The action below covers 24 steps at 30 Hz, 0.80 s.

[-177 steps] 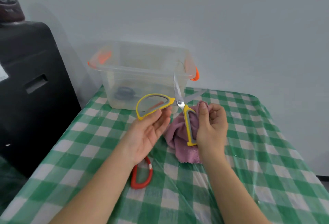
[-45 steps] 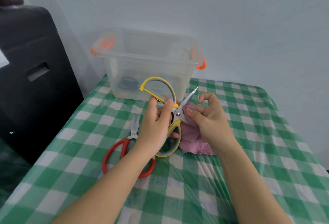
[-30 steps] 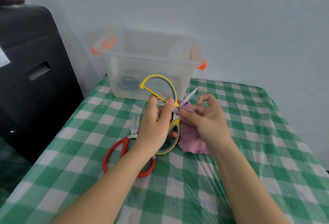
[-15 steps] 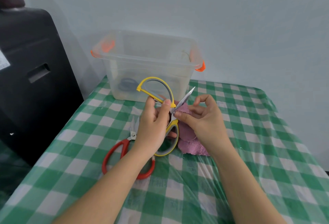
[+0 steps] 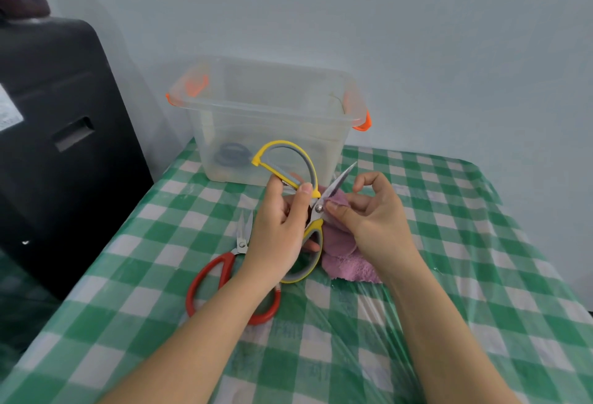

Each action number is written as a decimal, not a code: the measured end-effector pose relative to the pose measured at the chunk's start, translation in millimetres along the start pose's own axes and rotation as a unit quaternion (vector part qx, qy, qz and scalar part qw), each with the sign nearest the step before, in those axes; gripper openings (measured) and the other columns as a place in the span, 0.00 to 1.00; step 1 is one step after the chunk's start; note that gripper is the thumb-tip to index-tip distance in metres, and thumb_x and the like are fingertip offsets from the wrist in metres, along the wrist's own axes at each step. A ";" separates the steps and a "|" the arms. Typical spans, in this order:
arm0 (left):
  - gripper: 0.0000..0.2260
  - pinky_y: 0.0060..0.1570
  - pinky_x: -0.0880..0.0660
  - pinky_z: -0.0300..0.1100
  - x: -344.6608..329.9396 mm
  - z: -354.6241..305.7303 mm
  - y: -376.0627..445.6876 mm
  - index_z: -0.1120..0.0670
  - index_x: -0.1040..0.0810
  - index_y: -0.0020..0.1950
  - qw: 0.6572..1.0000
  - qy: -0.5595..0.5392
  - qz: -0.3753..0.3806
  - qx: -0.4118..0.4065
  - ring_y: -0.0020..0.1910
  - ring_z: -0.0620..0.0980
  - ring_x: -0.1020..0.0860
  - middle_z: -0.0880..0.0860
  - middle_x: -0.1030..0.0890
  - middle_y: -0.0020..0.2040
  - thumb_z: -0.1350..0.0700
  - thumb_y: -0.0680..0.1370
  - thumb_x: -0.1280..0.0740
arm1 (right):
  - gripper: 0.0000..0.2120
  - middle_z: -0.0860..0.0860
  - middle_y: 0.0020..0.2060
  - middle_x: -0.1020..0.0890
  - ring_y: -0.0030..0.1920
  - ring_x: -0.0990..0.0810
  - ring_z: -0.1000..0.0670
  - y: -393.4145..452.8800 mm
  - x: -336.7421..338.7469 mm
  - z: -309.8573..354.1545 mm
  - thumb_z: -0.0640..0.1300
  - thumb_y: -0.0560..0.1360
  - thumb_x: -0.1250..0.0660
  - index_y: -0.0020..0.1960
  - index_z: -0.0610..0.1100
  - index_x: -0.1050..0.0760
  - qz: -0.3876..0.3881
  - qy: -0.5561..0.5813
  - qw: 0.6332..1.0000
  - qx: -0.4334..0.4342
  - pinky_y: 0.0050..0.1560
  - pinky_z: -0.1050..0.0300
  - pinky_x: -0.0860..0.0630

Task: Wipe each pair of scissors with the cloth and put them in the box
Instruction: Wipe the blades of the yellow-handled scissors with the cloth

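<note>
Wiping yellow scissors [image 5: 316, 211]: my left hand [image 5: 277, 233] grips handles, right hand [image 5: 369, 214] pinches cloth [image 5: 345, 259] on blade; blade tip points up-right, away; box [image 5: 269, 121] beyond both hands.

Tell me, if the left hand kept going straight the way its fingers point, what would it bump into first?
Probably the clear plastic box with orange handles, just beyond the left hand gripping the yellow-and-grey scissors; depth is hard to judge.

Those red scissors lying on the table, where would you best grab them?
Probably by the red handle loops. The red scissors lie flat on the tablecloth, blades pointing away toward the plastic box, loops nearest the person. Come from above on the near side; the left loop lies bare, while the left hand's forearm covers part of the right.
</note>
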<state>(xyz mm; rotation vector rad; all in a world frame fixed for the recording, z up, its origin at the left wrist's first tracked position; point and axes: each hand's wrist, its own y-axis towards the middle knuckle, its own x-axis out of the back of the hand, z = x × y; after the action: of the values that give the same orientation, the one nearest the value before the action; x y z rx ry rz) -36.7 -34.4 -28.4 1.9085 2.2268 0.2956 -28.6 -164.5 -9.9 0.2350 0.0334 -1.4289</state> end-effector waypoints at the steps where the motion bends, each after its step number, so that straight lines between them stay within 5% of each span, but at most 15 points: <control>1: 0.06 0.22 0.26 0.40 0.0 -0.1 0.2 0.51 0.35 0.46 1.000 -0.006 -0.002 0.007 0.19 0.42 0.34 0.46 0.36 0.21 0.55 0.83 0.41 | 0.16 0.47 0.34 0.15 0.34 0.16 0.52 -0.5 0.3 -0.2 0.25 0.76 0.38 0.46 0.44 0.38 0.006 -0.009 1.000 0.003 0.36 0.62 0.21; 5: 0.06 0.20 0.30 0.37 -0.2 1.6 4.8 0.54 0.34 0.46 0.999 -0.038 -0.014 0.025 0.19 0.41 0.37 0.45 0.38 0.21 0.56 0.83 0.41 | 0.14 0.44 0.36 0.15 0.35 0.18 0.49 1.4 2.1 -1.6 0.27 0.78 0.40 0.47 0.44 0.38 0.014 -0.013 1.000 0.011 0.39 0.59 0.21; 11: 0.07 0.20 0.29 0.38 -1.3 3.8 6.3 0.53 0.34 0.46 0.998 -0.041 -0.016 0.034 0.20 0.41 0.37 0.44 0.38 0.21 0.55 0.82 0.41 | 0.18 0.42 0.42 0.14 0.43 0.14 0.48 0.8 -3.1 -4.2 0.29 0.72 0.29 0.45 0.45 0.38 -0.018 -0.058 0.998 0.026 0.47 0.52 0.20; 24: 0.06 0.23 0.23 0.43 -2.2 -2.1 0.7 0.52 0.35 0.47 0.999 0.032 -0.013 -0.010 0.18 0.43 0.32 0.46 0.35 0.22 0.54 0.82 0.41 | 0.20 0.46 0.30 0.17 0.29 0.18 0.52 0.6 -6.2 -6.5 0.33 0.70 0.25 0.44 0.44 0.37 -0.089 -0.079 0.991 0.066 0.32 0.61 0.24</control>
<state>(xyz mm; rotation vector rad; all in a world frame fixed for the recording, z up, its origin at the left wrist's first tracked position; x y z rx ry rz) -36.2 -36.6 -26.1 1.8832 2.2779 0.3784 -28.1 -157.2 -15.2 0.2313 -0.1750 -1.6256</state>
